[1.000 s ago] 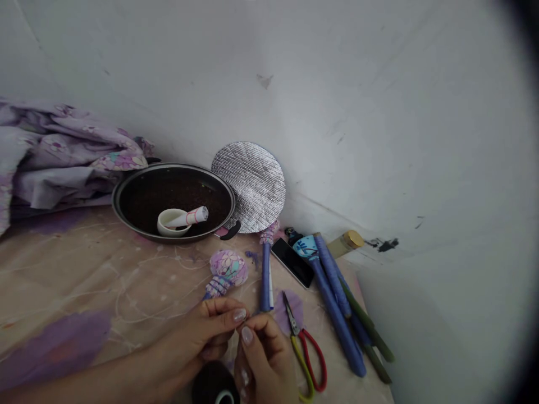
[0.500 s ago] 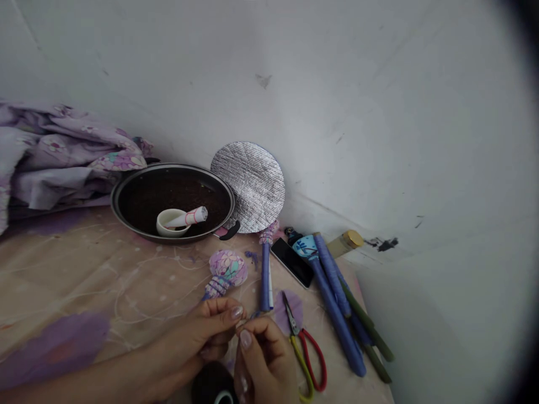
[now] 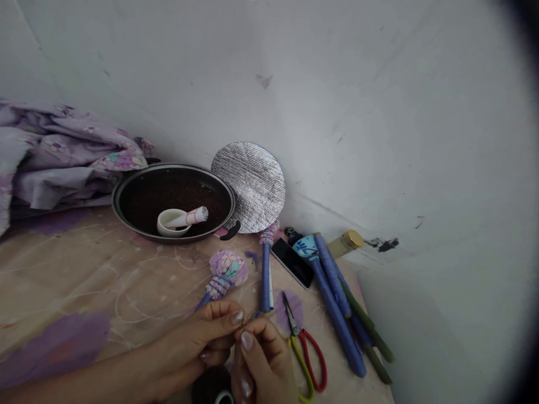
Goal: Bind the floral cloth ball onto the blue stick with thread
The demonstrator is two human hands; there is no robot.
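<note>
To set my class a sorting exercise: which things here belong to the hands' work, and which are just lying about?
In use: left hand, right hand, thread spool, wrapped floral stem, scissors.
Lying about: black pan, foil disc, phone, floral cloth.

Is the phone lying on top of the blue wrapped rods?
No, the black smartphone lies on the patterned table cover, beside the blue wrapped rods, not on them.

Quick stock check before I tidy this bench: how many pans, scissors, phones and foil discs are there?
Black pan: 1
Red-and-yellow-handled scissors: 1
Black phone: 1
Round foil disc: 1
Total: 4
</note>
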